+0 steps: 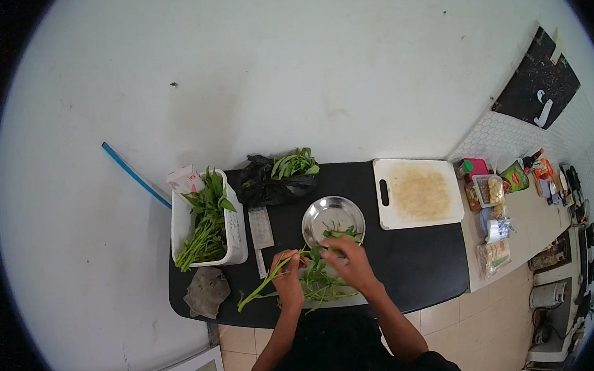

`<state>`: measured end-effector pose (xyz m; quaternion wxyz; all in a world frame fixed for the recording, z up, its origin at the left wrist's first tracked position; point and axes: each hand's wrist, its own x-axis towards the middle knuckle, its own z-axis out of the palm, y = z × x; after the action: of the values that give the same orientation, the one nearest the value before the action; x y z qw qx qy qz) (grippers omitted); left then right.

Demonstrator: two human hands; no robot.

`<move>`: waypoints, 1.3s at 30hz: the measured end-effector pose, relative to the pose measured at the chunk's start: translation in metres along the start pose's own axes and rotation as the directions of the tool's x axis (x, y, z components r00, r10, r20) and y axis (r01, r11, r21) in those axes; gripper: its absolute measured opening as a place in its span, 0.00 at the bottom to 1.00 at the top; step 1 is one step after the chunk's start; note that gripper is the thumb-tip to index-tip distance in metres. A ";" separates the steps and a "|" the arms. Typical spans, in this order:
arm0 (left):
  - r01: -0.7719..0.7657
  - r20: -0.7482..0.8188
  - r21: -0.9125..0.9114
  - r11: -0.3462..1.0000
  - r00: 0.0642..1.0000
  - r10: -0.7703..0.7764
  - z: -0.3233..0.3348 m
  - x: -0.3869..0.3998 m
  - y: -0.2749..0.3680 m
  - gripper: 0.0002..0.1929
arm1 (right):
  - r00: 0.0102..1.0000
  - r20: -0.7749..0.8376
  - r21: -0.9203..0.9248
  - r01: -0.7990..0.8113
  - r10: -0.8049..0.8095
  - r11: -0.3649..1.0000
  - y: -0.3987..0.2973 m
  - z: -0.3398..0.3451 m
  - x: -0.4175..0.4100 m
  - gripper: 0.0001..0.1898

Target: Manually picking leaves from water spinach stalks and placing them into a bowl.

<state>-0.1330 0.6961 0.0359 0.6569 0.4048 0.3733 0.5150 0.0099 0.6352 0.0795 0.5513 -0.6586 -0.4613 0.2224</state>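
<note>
My left hand grips a leafy green stem, its thick pale end pointing down to the left. My right hand is over the leaves at the stem's other end, thumb and fingers curled; whether it pinches a leaf cannot be made out. Below both hands, loose green stems and leaves lie on a pale flat surface, partly covered by my hands. Just beyond, a round steel plate holds some picked leaves. A cleaver lies left of the plate.
On the black table stand a white bin of leafy stems and a black plastic bag of greens. A grey cloth lies front left. A white cutting board is at right, near a counter with food packets.
</note>
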 end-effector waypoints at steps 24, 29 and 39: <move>-0.072 -0.128 0.006 0.997 0.989 0.072 0.028 -0.012 -0.014 0.08 | 0.986 -0.152 -0.136 -0.083 0.062 0.987 0.030 0.035 -0.004 0.06; -0.150 -0.169 -0.107 0.983 0.977 0.130 0.000 0.003 0.001 0.06 | 0.876 -0.478 -0.088 -0.130 0.073 0.988 0.082 0.017 0.023 0.07; 0.275 0.211 -0.546 0.792 0.959 -0.188 -0.020 0.017 0.001 0.08 | 0.985 -0.087 -0.851 0.006 -0.152 0.525 0.159 0.028 0.020 0.16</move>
<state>-0.1485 0.7158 0.0278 0.8311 0.1776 0.2003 0.4874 0.0549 0.6718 -0.0726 0.2048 -0.8364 -0.4975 -0.1048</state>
